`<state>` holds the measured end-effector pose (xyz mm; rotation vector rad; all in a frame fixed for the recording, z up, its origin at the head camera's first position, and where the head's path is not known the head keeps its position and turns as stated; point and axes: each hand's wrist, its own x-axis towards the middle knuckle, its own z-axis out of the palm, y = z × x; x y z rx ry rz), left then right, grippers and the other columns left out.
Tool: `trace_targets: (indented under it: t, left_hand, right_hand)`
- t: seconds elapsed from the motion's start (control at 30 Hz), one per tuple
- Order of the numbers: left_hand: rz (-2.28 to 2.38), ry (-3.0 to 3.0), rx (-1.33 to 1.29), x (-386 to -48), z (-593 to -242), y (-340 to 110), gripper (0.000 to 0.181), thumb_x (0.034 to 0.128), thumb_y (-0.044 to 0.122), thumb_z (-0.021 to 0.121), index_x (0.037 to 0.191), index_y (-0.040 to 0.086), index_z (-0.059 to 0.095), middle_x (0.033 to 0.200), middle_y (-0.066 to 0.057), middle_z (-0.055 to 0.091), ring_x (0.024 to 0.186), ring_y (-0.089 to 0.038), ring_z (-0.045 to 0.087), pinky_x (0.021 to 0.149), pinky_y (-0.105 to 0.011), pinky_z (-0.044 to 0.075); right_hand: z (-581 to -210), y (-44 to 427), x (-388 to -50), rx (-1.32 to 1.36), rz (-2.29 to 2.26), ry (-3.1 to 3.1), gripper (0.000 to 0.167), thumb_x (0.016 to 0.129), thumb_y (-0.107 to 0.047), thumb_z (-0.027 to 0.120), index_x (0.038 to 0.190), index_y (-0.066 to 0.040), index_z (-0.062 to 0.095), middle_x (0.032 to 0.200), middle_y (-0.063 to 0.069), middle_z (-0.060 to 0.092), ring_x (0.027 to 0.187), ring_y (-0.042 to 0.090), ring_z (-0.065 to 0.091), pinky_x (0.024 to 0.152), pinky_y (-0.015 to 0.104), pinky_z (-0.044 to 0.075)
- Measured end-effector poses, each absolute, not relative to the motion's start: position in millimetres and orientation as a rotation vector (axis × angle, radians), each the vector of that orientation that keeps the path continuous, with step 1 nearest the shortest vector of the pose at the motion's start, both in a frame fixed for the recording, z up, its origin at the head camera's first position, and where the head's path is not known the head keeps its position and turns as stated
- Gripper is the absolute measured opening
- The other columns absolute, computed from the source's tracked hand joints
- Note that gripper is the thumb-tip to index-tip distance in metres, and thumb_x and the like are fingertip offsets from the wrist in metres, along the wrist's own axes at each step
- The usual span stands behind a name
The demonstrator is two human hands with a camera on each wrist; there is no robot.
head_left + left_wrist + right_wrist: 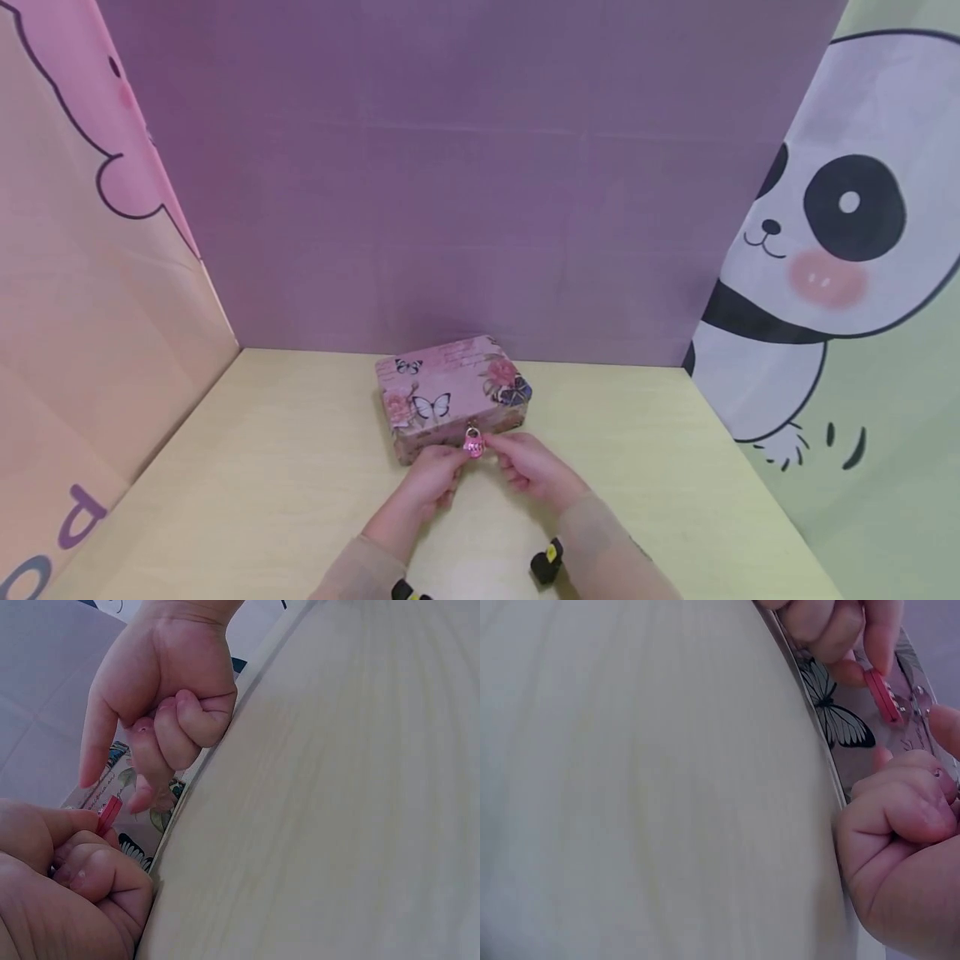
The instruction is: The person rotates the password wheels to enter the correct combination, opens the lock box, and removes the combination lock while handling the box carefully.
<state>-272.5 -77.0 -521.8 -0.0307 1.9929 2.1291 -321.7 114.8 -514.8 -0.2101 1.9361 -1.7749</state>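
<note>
A small pink combination padlock (473, 444) hangs at the front clasp of a pink box (457, 379) printed with butterflies and roses. The box's lid is down. My left hand (437, 473) pinches the padlock between thumb and index finger, as the left wrist view shows at the red-pink padlock edge (109, 816). Dials line one side of the padlock (885, 697) in the right wrist view. Just to its right is my right hand (528, 467), thumb and index finger spread apart, other fingers curled into the palm. A small gap separates those two fingers from the padlock.
The box stands on a pale wood-grain table (300, 467), close to a purple back curtain (465, 183). Printed cloths hang at both sides, the right one with a panda (862, 300). Black straps with yellow marks (547, 562) sit at the wrists.
</note>
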Motion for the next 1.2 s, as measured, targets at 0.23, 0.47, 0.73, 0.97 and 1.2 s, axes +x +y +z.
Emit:
trace_targets:
  t: [0.23, 0.47, 0.73, 0.97, 1.2]
  left_hand:
    - [2.120, 2.013, -0.029, -273.6, -522.4, -76.5, 0.030, 0.0994, 0.021, 0.061, 0.105, -0.008, 0.066, 0.058, 0.008, 0.039, 0.044, -0.005, 0.031, 0.040, -0.021, 0.029]
    - [2.115, 2.021, -0.026, -272.9, -521.5, -76.6, 0.026, 0.1009, 0.019, 0.057, 0.100, -0.006, 0.064, 0.058, 0.007, 0.038, 0.044, -0.006, 0.031, 0.040, -0.021, 0.029]
    - [2.125, 1.990, -0.022, -272.7, -520.4, -76.2, 0.022, 0.1004, 0.018, 0.057, 0.094, -0.002, 0.062, 0.058, 0.007, 0.038, 0.044, -0.006, 0.030, 0.040, -0.021, 0.029]
    - [2.119, 1.996, -0.014, -271.6, -520.3, -77.8, 0.031, 0.1005, 0.020, 0.059, 0.109, -0.008, 0.066, 0.059, 0.007, 0.039, 0.044, -0.005, 0.031, 0.040, -0.021, 0.029]
    - [2.129, 1.987, -0.021, -272.3, -519.7, -76.7, 0.028, 0.1003, 0.020, 0.059, 0.104, -0.007, 0.066, 0.058, 0.008, 0.038, 0.044, -0.005, 0.030, 0.039, -0.021, 0.028]
  right_hand:
    - [-505.4, 132.2, -321.2, -0.212, -1.750, 2.008, 0.033, 0.103, -0.037, 0.058, 0.101, -0.005, 0.052, 0.064, -0.006, 0.037, 0.053, 0.008, 0.029, 0.048, 0.021, 0.026]
    - [-497.7, 139.5, -322.5, -0.218, -1.741, 2.028, 0.045, 0.102, -0.040, 0.060, 0.115, 0.003, 0.053, 0.066, -0.006, 0.036, 0.054, 0.009, 0.028, 0.048, 0.021, 0.026]
    - [-495.6, 141.0, -323.9, -0.225, -1.734, 2.035, 0.051, 0.102, -0.039, 0.060, 0.123, 0.007, 0.055, 0.065, -0.006, 0.035, 0.054, 0.009, 0.028, 0.047, 0.021, 0.025]
    - [-497.5, 135.0, -322.9, -0.267, -1.715, 2.039, 0.044, 0.102, -0.037, 0.061, 0.116, 0.005, 0.056, 0.065, -0.006, 0.037, 0.053, 0.008, 0.029, 0.047, 0.021, 0.027]
    - [-504.1, 124.2, -322.2, -0.288, -1.714, 2.017, 0.029, 0.102, -0.034, 0.060, 0.093, -0.008, 0.052, 0.062, -0.006, 0.036, 0.051, 0.009, 0.029, 0.046, 0.021, 0.025]
